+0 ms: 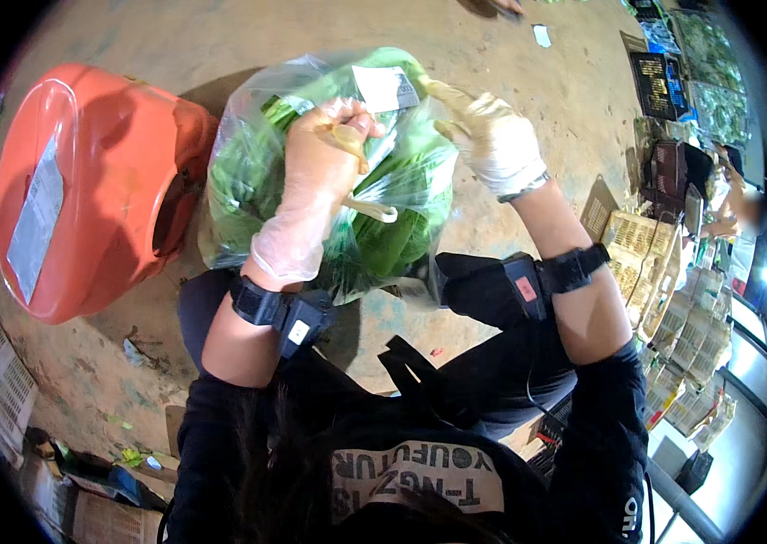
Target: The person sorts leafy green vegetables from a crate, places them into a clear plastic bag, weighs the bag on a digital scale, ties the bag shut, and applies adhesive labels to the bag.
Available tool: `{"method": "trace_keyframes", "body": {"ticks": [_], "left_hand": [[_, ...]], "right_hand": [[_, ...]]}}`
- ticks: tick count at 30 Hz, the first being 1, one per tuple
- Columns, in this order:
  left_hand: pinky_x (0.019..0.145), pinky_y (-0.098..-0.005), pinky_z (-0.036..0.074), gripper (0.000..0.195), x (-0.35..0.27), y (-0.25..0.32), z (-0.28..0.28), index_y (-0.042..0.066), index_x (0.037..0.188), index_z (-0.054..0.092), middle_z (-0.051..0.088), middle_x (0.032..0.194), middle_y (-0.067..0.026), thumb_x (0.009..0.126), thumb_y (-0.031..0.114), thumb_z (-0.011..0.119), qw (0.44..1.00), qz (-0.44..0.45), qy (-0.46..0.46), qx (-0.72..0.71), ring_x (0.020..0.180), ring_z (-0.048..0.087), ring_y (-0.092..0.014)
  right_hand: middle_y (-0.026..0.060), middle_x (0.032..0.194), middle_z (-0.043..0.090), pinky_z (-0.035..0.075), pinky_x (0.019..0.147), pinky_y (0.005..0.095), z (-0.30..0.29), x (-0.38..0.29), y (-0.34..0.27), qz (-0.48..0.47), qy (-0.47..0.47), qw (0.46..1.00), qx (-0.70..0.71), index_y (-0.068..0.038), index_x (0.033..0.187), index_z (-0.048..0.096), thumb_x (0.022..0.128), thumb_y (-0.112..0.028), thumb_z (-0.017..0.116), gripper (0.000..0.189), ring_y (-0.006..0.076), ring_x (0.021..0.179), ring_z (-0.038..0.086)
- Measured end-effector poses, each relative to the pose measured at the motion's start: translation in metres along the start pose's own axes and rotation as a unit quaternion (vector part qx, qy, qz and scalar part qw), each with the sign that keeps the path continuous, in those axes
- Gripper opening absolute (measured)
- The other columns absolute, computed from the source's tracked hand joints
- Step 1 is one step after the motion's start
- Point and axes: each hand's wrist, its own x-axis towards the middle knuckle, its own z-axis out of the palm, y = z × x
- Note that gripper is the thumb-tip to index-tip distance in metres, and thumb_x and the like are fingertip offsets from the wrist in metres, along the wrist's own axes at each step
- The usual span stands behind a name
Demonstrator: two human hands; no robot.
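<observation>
A clear plastic bag (240, 139) full of leafy green vegetables (390, 241) stands on the ground before me. My left hand (325, 146), in a thin translucent glove, is closed in a fist around the gathered top of the bag. A pale band-like piece hangs by its thumb; whether it is torn glove is unclear. Below the fist a pale strip (373, 209) sticks out from the bag. A white printed label (385, 88) lies on the upper side. My right hand (495, 139), also gloved, is at the bag's right edge, thumb and forefinger apart.
An orange-red plastic stool (104, 136) with a label stands close left of the bag. Plastic crates (635, 251) are stacked along the right, with a black crate (659, 85) farther off. Another person (730, 197) is at the far right. Flattened crates (2, 381) lie lower left.
</observation>
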Motion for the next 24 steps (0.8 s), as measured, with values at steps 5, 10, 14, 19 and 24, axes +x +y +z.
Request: {"method": "trace_keyframes", "body": {"ticks": [5, 10, 14, 19, 24], "left_hand": [[0.04, -0.0189, 0.034, 0.01, -0.001, 0.0, 0.0, 0.0, 0.089, 0.056, 0.065, 0.077, -0.009, 0.085, 0.009, 0.054, 0.999, -0.005, -0.011, -0.033, 0.042, 0.042, -0.007], [0.041, -0.0192, 0.035, 0.01, 0.001, 0.005, -0.006, 0.001, 0.09, 0.056, 0.064, 0.077, -0.0087, 0.085, 0.009, 0.054, 1.0, -0.013, -0.014, -0.025, 0.042, 0.042, -0.007], [0.042, -0.0194, 0.036, 0.01, 0.003, 0.001, -0.01, 0.001, 0.09, 0.057, 0.064, 0.077, -0.0083, 0.085, 0.009, 0.055, 0.999, -0.019, -0.015, -0.042, 0.043, 0.043, -0.007], [0.042, -0.0194, 0.037, 0.012, 0.004, 0.0, -0.011, 0.001, 0.091, 0.058, 0.064, 0.075, -0.0077, 0.084, 0.01, 0.056, 0.998, -0.023, -0.03, -0.049, 0.043, 0.044, -0.007], [0.042, -0.0198, 0.037, 0.012, 0.005, 0.0, -0.011, 0.002, 0.091, 0.058, 0.065, 0.077, -0.0077, 0.083, 0.011, 0.056, 0.997, -0.022, -0.042, -0.058, 0.044, 0.046, -0.007]], "right_hand": [[0.0021, 0.103, 0.061, 0.05, 0.066, 0.0336, 0.017, 0.026, 0.002, -0.151, 0.029, 0.988, -0.006, -0.021, 0.12, 0.051, 0.078, -0.027, 0.059, 0.044, 0.0224, 0.085, 0.06], [0.0018, 0.103, 0.062, 0.05, 0.066, 0.032, 0.022, 0.043, 0.016, -0.213, 0.005, 0.977, 0.006, -0.021, 0.117, 0.053, 0.077, -0.017, 0.058, 0.041, 0.021, 0.081, 0.062], [0.0049, 0.108, 0.06, 0.048, 0.079, 0.0282, 0.003, 0.047, 0.005, -0.143, -0.123, 0.982, 0.01, -0.015, 0.115, 0.057, 0.076, -0.004, 0.053, 0.04, 0.0212, 0.096, 0.059], [0.0051, 0.097, 0.064, 0.049, 0.072, 0.0292, 0.008, 0.042, 0.007, -0.175, -0.045, 0.984, 0.009, -0.016, 0.109, 0.061, 0.074, -0.004, 0.055, 0.038, 0.022, 0.084, 0.061], [0.0043, 0.085, 0.064, 0.049, 0.063, 0.0316, -0.001, 0.043, 0.005, -0.254, 0.061, 0.964, -0.055, -0.018, 0.102, 0.064, 0.071, -0.005, 0.059, 0.034, 0.0223, 0.074, 0.06]]}}
